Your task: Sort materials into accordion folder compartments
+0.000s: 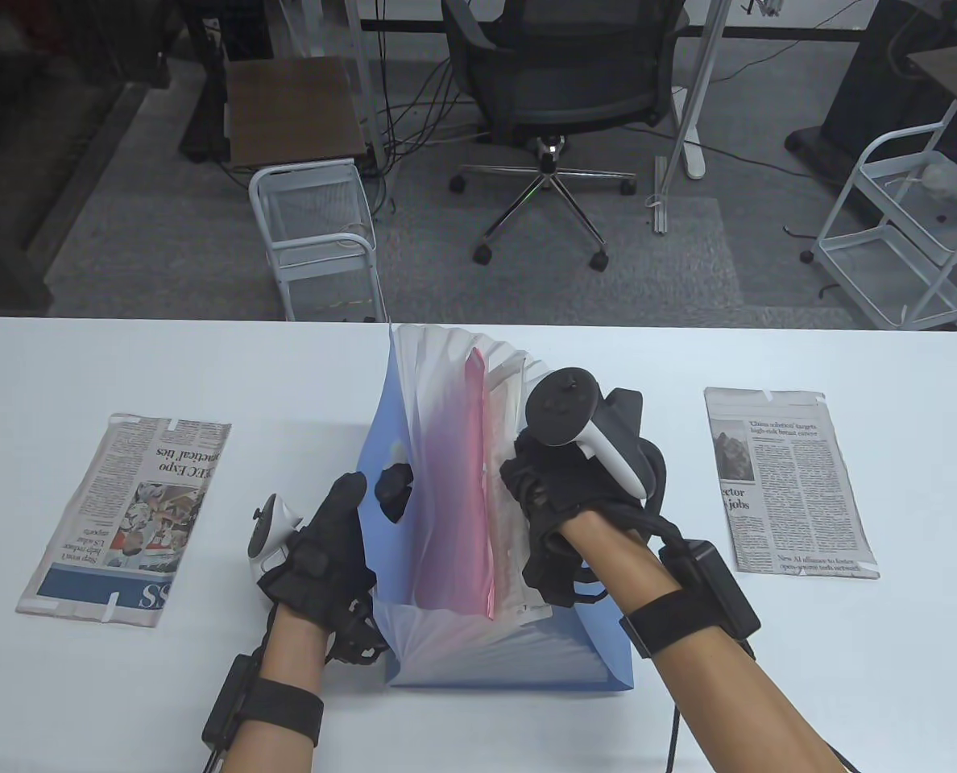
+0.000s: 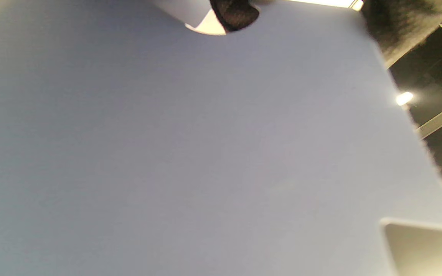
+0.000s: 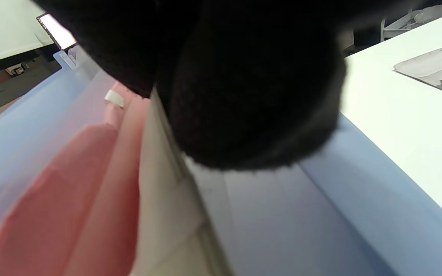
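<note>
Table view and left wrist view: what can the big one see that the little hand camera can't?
Only the table view shows both hands, left and right, the pink sheet in the folder's pockets, two newspapers on the table, and a chair behind. Only the left wrist view shows ceiling lights past the folder's edge. Both show the blue folder and a fingertip poking through its hole.
</note>
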The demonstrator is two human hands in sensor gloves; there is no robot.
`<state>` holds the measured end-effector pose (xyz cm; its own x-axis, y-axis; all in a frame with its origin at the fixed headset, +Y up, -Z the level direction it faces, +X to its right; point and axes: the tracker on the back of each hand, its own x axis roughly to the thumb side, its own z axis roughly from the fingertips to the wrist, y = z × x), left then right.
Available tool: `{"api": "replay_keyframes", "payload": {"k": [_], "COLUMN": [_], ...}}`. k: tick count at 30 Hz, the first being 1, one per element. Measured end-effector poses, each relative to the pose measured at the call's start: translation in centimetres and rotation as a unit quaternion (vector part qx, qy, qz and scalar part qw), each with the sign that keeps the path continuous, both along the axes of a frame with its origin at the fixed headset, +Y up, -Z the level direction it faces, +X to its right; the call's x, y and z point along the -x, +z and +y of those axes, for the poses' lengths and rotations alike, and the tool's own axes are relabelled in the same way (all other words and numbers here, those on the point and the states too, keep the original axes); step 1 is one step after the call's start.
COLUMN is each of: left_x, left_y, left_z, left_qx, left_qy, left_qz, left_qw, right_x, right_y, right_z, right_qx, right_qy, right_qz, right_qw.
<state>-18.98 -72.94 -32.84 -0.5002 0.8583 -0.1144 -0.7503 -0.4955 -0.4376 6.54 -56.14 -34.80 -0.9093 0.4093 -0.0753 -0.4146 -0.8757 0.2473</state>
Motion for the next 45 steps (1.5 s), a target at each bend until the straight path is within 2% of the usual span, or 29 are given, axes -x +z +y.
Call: {"api": "replay_keyframes", "payload": {"k": [10, 24, 28, 30, 34, 38, 42, 45], "left_x": [-0.1, -0.3, -0.3, -0.3, -0.3, -0.3, -0.3, -0.3], "left_y": [0.0, -0.1, -0.1, -0.1, -0.1, -0.1, -0.2, -0.2], "left_z": [-0.1, -0.3, -0.4, -0.4, -0.3, -0.3, -0.3, -0.3], "left_qx": [0.0, -0.001, -0.001, -0.001, -0.002, -0.003, -0.004, -0.004], "left_qy": [0.0, -0.008, -0.005, -0.004, -0.007, -0.01, -0.013, -0.015], "left_qz": [-0.002, -0.004, -0.003, -0.003, -0.004, -0.006, -0.006, -0.006], "left_qw": [1.0, 1.0, 1.0, 1.0, 1.0, 1.0, 1.0, 1.0], "right_x": [0.6, 0.3, -0.4, -1.2, -3.7, -7.0, -10.5, -13.1], "right_y": [-0.6, -0.7, -0.5, -0.3, -0.1, -0.4, -1.1, -1.6], "right_z": [-1.6, -2.1, -1.5, -0.6, 1.8, 3.2, 2.3, 0.0], "right_qx": [0.031, 0.029, 0.026, 0.028, -0.032, -0.09, -0.131, -0.137], "right_qy": [0.012, 0.012, 0.003, -0.011, -0.057, -0.048, 0.028, 0.115], "right_qz": [-0.006, -0.005, 0.0, 0.005, -0.022, -0.066, -0.115, -0.14], "right_qw": [0.999, 0.999, 1.0, 1.0, 0.998, 0.993, 0.984, 0.974]}}
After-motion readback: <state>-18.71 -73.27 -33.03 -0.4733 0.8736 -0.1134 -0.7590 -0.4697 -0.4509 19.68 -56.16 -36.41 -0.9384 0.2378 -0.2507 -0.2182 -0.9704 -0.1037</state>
